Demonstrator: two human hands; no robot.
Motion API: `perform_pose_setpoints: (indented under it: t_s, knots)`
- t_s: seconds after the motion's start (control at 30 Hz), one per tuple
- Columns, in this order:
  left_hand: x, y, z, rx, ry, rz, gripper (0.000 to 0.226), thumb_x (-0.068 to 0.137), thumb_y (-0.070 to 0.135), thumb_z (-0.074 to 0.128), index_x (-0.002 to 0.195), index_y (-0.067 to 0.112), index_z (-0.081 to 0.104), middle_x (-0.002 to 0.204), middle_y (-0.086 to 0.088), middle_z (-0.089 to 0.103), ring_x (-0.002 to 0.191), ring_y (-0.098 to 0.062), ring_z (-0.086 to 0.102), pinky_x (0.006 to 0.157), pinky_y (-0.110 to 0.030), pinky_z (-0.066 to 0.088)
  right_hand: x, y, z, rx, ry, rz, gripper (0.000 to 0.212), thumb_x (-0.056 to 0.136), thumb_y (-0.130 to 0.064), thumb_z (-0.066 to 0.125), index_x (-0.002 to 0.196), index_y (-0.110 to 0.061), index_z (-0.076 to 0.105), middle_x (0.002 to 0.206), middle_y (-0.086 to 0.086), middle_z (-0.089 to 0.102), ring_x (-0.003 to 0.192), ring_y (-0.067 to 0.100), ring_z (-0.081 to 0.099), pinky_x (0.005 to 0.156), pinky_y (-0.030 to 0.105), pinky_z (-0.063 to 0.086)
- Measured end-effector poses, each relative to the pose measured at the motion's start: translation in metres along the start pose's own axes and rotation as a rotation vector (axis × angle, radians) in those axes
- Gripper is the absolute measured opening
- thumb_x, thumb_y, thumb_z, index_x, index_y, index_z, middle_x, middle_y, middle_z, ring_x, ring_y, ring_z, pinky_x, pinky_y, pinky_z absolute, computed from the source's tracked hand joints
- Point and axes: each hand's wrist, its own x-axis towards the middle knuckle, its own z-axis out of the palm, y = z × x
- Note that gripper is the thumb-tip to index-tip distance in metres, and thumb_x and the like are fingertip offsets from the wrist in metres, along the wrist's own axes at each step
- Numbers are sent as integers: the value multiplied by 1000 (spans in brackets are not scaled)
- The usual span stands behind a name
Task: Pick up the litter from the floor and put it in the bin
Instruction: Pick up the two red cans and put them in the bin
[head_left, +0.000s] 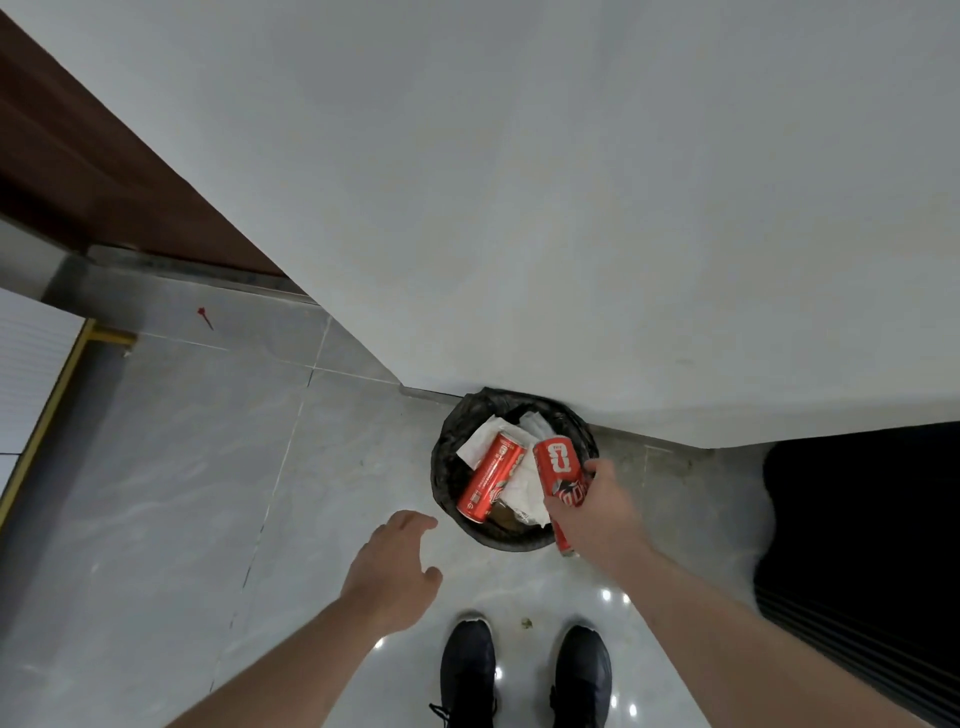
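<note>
Can (558, 467), red, cylindrical, glossy metal with white print: our right hand (597, 512) grips it, fingers curled round its lower half, thumb tip on its side. It's tilted over the near right edge of the bin (457, 431), top end pointing away from us. A second red can end sticks out below that hand; we can't tell whether it's held too. The bin is round, lined with a crinkly black bag, just ahead of the right hand and right against the wall (519, 182). Inside, left of the held can, another red can (491, 478) lies slanted on crumpled white paper (480, 441); something brown under it is too dark to make out. Our left hand (397, 566) is empty, fingers loosely spread, palm down, hovering left of and nearer than the bin. The floor (182, 467) is glossy grey tile with light glints. Black shoes (467, 670) are below both hands, cut off by the frame edge. A small red thing (205, 316) lies far left on the floor, too small to identify.
</note>
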Motion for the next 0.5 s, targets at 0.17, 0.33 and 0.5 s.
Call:
perform_pose_setpoints:
  t_s: [0.17,0.33,0.5]
  knots:
    - [-7,-7,-10,-10,55,15,54,93,28,60,145,30,43,149,16,36,130,-10,44,107,-28,43,1,-14,17,-13,-7,3,74,80,-41,77,138,-25,34,115,0,63,100,21,63,83,38,55]
    - [-23,2,-5,-30,54,25,54,93,29,59,145,31,43,150,15,34,131,-10,42,107,-27,42,-33,9,20,-82,-74,-10,60,81,-36,73,130,-28,39,121,-3,55,110,21,58,94,42,54]
    - [-60,21,-3,34,47,57,58,93,29,56,149,31,39,158,13,25,139,-12,35,115,-29,34,-83,29,-2,-281,-103,-54,76,91,-37,65,153,-19,25,155,0,34,136,25,43,109,34,40]
